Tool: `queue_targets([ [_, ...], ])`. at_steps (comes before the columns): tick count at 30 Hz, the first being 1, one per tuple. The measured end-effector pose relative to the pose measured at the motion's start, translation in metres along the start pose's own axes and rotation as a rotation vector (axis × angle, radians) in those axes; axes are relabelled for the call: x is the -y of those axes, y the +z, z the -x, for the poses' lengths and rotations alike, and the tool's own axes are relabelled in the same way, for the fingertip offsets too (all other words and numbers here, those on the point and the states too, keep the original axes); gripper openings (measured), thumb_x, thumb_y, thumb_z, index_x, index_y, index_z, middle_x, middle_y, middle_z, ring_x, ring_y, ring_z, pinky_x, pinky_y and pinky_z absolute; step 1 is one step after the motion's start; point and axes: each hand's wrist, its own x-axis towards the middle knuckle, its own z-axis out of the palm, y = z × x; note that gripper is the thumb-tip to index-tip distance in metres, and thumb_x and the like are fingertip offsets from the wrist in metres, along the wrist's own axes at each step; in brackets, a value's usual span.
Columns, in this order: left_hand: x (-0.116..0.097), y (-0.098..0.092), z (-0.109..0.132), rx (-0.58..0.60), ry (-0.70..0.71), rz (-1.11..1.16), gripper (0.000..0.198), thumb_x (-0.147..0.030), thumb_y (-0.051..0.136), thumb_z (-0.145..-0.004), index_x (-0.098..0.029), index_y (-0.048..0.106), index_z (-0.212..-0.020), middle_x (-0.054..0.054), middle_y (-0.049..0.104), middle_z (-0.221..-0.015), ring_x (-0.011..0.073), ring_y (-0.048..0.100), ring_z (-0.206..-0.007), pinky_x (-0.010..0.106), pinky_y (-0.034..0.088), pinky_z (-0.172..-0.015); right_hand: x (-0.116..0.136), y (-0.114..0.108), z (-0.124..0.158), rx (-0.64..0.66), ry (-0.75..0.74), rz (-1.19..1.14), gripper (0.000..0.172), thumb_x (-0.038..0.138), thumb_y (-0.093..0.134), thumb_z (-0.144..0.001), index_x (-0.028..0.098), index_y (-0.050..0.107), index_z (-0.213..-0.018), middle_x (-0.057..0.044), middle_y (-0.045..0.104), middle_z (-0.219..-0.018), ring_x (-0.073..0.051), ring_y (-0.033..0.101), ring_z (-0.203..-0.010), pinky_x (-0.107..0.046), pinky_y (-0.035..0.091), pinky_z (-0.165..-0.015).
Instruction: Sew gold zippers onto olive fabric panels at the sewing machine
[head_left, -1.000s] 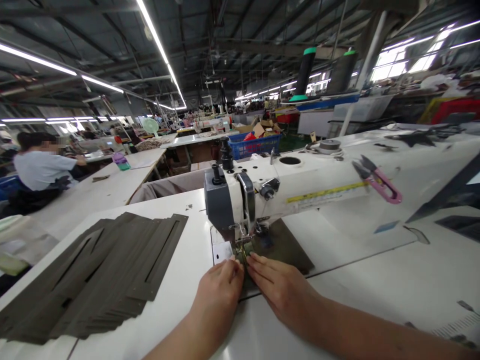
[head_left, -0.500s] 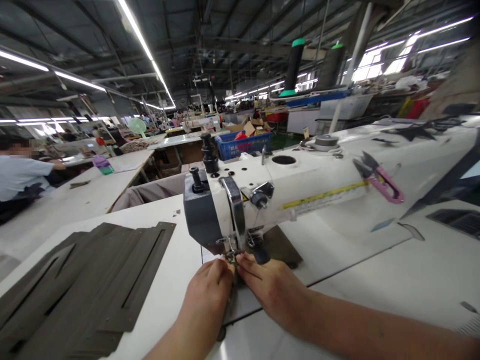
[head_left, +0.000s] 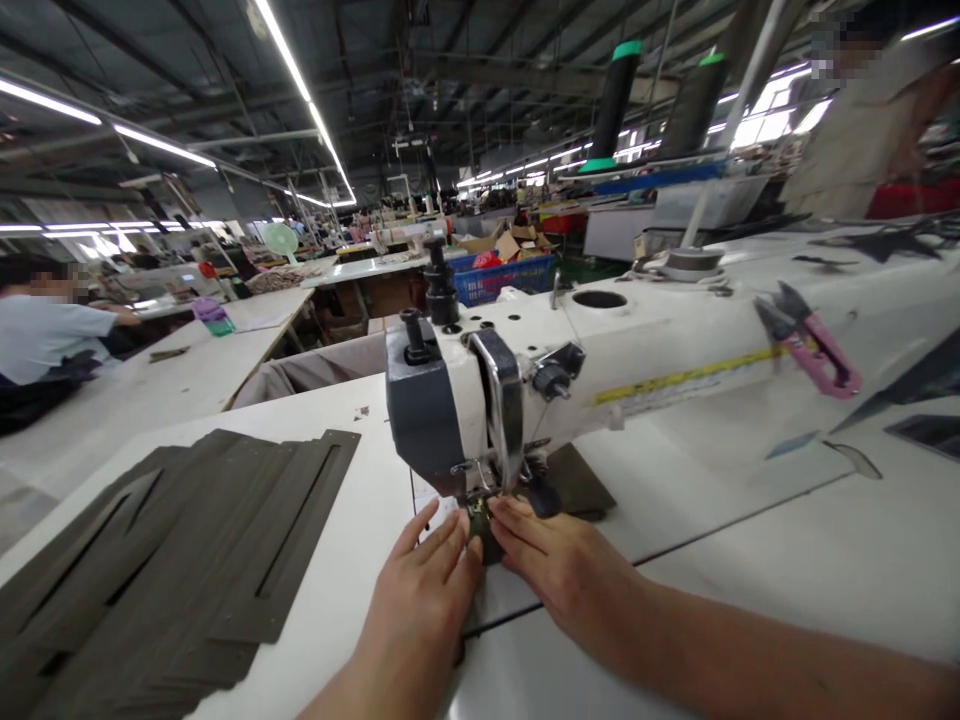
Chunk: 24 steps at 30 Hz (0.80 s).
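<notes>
1. White sewing tabletop (head_left: 757,590) spreads across the foreground, with a seam line running over it.
2. On it the left hand (head_left: 424,600) lies palm down, fingers parted and fairly straight, tips at the edge of the work and closed around nothing visible.
3. The right hand (head_left: 574,570) lies nearly flat, fingers straight and side by side, tips on the cloth without a visible grip; its thumb is hidden.
4. Between the fingertips, a dark olive fabric piece (head_left: 490,545) sits at the presser foot (head_left: 487,483); more olive cloth shows just behind the right hand.
5. Left of the hands, flat slotted fabric panels (head_left: 210,540) lie overlapping in a fanned stack.
6. Above the work stands the white sewing machine (head_left: 660,335), bearing a yellow measuring tape (head_left: 675,378) and pink-handled thread snips (head_left: 821,350).
7. Farther back are a blue plastic crate (head_left: 502,287), black thread cones (head_left: 619,110), a seated co-worker (head_left: 52,335) at left and a blurred person (head_left: 862,130) at right.
8. Tube lights (head_left: 289,55) line the dark roof.
</notes>
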Motion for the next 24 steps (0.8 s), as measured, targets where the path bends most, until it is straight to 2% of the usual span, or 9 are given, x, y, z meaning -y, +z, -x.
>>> queue_targets([
  [4, 0.007, 0.0, -0.006, 0.028, 0.006, 0.007, 0.03, -0.013, 0.032, -0.09, -0.012, 0.061, -0.097, 0.013, 0.066, -0.103, 0.0233, 0.061, -0.099, 0.046, 0.047, -0.09, -0.005, 0.0, -0.004, 0.03, 0.018, -0.046, 0.025, 0.007, 0.039, -0.088, 0.005, 0.064, -0.087, -0.014, 0.066, -0.09, -0.021, 0.062, -0.083, -0.031, 0.053, -0.078],
  [9, 0.013, 0.004, -0.01, 0.007, -0.008, 0.012, 0.031, -0.015, 0.031, -0.092, -0.013, 0.062, -0.091, 0.012, 0.066, -0.1, 0.0223, 0.062, -0.095, 0.044, 0.049, -0.087, -0.011, 0.006, -0.005, 0.029, 0.036, -0.075, 0.026, 0.005, 0.038, -0.088, 0.009, 0.063, -0.079, -0.01, 0.064, -0.079, -0.018, 0.06, -0.073, -0.028, 0.053, -0.069],
  [12, 0.013, 0.006, -0.009, 0.002, -0.032, 0.015, 0.03, -0.014, 0.032, -0.092, -0.013, 0.062, -0.09, 0.011, 0.067, -0.098, 0.0219, 0.063, -0.093, 0.044, 0.049, -0.086, -0.012, 0.008, -0.006, 0.0, 0.036, -0.102, 0.027, 0.003, 0.036, -0.088, 0.01, 0.062, -0.081, -0.008, 0.062, -0.073, -0.016, 0.059, -0.072, -0.026, 0.052, -0.07],
  [17, 0.01, 0.005, -0.01, 0.01, -0.078, 0.064, 0.027, -0.014, 0.035, -0.091, -0.013, 0.062, -0.089, 0.012, 0.066, -0.098, 0.0213, 0.063, -0.092, 0.043, 0.048, -0.089, -0.013, 0.008, -0.009, 0.061, 0.08, -0.155, 0.028, 0.003, 0.037, -0.087, 0.017, 0.06, -0.083, -0.004, 0.062, -0.076, -0.014, 0.06, -0.072, -0.024, 0.051, -0.067],
  [24, 0.01, 0.004, -0.015, -0.017, -0.104, 0.085, 0.024, -0.013, 0.038, -0.089, -0.015, 0.061, -0.084, 0.009, 0.067, -0.088, 0.0191, 0.064, -0.085, 0.041, 0.048, -0.089, -0.017, 0.01, -0.008, 0.042, 0.046, -0.129, 0.023, 0.004, 0.038, -0.087, 0.012, 0.058, -0.078, -0.005, 0.059, -0.07, -0.014, 0.058, -0.066, -0.025, 0.049, -0.062],
])
